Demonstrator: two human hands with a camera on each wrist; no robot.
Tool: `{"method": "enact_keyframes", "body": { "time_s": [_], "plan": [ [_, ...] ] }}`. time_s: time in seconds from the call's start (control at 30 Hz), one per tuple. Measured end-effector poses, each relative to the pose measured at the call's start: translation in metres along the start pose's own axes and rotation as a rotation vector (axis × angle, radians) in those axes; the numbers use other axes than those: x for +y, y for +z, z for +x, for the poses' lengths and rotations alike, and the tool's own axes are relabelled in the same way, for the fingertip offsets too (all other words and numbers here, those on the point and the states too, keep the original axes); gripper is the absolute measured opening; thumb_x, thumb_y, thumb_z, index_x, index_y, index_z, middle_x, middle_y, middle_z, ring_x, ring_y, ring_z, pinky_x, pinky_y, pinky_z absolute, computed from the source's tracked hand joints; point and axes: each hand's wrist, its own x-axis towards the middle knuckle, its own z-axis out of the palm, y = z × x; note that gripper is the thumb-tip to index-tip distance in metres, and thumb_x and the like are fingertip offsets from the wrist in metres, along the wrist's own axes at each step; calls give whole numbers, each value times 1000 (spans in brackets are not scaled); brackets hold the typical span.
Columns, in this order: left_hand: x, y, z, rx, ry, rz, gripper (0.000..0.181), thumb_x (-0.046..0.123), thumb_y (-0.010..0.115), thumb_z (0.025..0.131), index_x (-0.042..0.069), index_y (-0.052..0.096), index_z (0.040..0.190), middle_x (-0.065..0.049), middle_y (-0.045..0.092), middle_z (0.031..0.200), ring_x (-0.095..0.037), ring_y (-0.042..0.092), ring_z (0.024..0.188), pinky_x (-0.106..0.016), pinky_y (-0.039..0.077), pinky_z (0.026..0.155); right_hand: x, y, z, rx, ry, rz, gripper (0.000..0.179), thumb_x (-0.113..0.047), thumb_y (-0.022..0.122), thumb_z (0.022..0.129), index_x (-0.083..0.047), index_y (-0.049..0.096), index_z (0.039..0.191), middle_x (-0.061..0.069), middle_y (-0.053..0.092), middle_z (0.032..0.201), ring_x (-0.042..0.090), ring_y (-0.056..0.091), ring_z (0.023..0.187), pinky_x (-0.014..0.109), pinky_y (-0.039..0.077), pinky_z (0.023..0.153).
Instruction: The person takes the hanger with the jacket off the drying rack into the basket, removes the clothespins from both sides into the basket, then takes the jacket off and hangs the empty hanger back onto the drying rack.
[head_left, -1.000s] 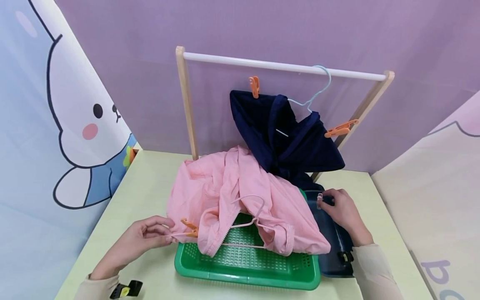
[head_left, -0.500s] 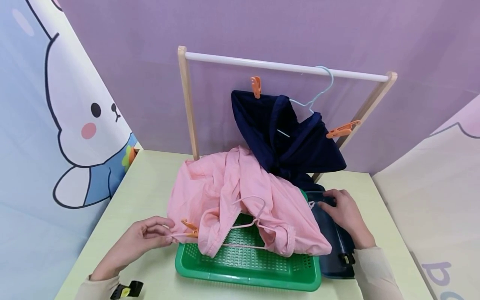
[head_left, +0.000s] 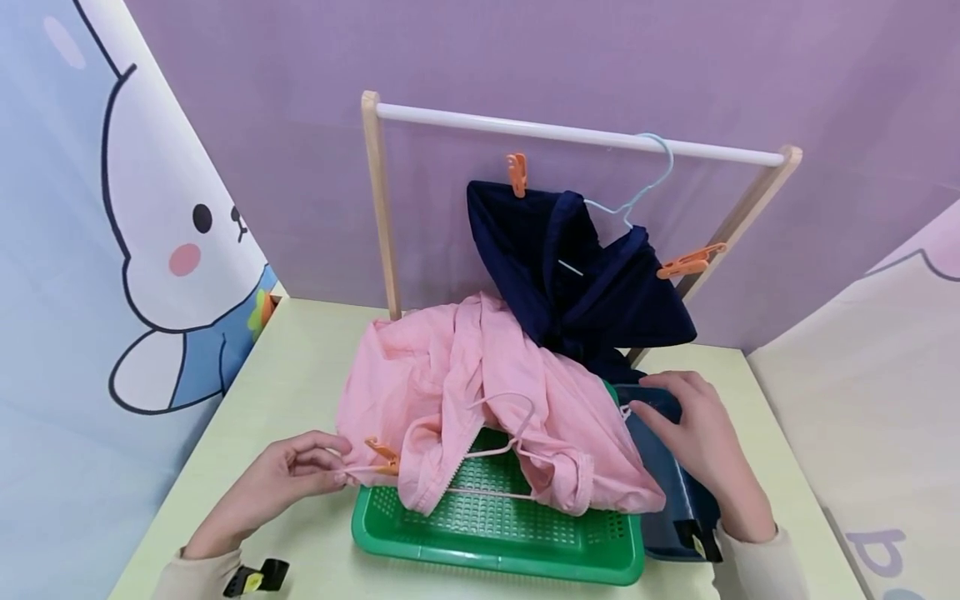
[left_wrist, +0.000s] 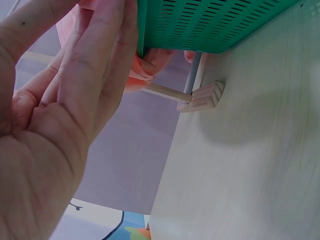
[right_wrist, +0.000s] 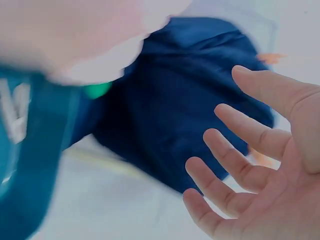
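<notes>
A pink zip jacket (head_left: pixel 457 358) on a pink hanger (head_left: pixel 517 425) lies over a green perforated basket (head_left: pixel 495 558). At its left end my left hand (head_left: pixel 281 483) pinches the pink cloth between thumb and fingers, beside an orange clothespin (head_left: pixel 384 457) clipped to the jacket. My right hand (head_left: pixel 705 433) is over the dark blue tray (head_left: pixel 663 508) right of the basket, fingers spread and holding nothing. In the tray lies a pale clothespin (right_wrist: pixel 19 112), partly visible in the head view near the jacket's edge.
Behind stands a wooden rack with a white rail (head_left: pixel 510 127). A navy garment (head_left: pixel 585 275) hangs there on a light blue hanger (head_left: pixel 648 187), with orange clothespins (head_left: pixel 517 175) at both shoulders. Printed and purple cloth walls enclose the pale table (head_left: pixel 300 367).
My right hand has let go of a clear clothespin, which now lies in the blue tray, and has then shifted slightly right with its fingers spreading. The left hand keeps its pinch on the jacket.
</notes>
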Motion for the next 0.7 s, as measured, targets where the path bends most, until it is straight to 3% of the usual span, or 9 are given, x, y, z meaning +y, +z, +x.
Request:
{"method": "enact_keyframes", "body": {
  "time_s": [0.13, 0.27, 0.4, 0.5, 0.7],
  "plan": [
    [0, 0, 0, 0, 5, 5, 40, 7, 72, 93, -8, 57, 127, -18, 70, 101, -26, 71, 91, -38, 60, 81, -32, -9, -3, 56, -67, 13, 37, -6, 83, 80, -4, 70, 114, 17, 61, 118, 37, 52, 111, 58, 43, 88],
    [0, 1, -1, 4, 6, 10, 40, 7, 72, 92, -7, 58, 127, -18, 70, 101, -25, 71, 90, -37, 60, 80, -58, -12, -6, 91, -162, 27, 40, -5, 85, 76, -6, 70, 113, 11, 62, 118, 31, 52, 113, 38, 40, 97],
    [0, 1, 0, 8, 3, 15, 40, 8, 73, 92, -7, 58, 127, -17, 70, 101, -26, 71, 90, -36, 60, 80, -76, -12, -9, 93, -253, 60, 35, -31, 77, 90, -5, 70, 112, 9, 62, 118, 29, 52, 113, 19, 33, 104],
    [0, 1, 0, 8, 0, 16, 41, 8, 73, 92, -6, 58, 126, -17, 70, 100, -25, 71, 90, -37, 60, 80, -91, -12, -12, 66, -279, 96, 46, -49, 62, 97, -7, 70, 113, 6, 62, 118, 27, 54, 114, 17, 33, 106],
    [2, 2, 0, 9, -5, 13, 41, 8, 73, 92, -7, 57, 126, -18, 70, 100, -25, 71, 89, -38, 60, 80, -115, -6, -17, -7, -329, 142, 39, -46, 60, 100, -12, 69, 117, 1, 62, 120, 22, 56, 113, 19, 36, 104]
  ]
}}
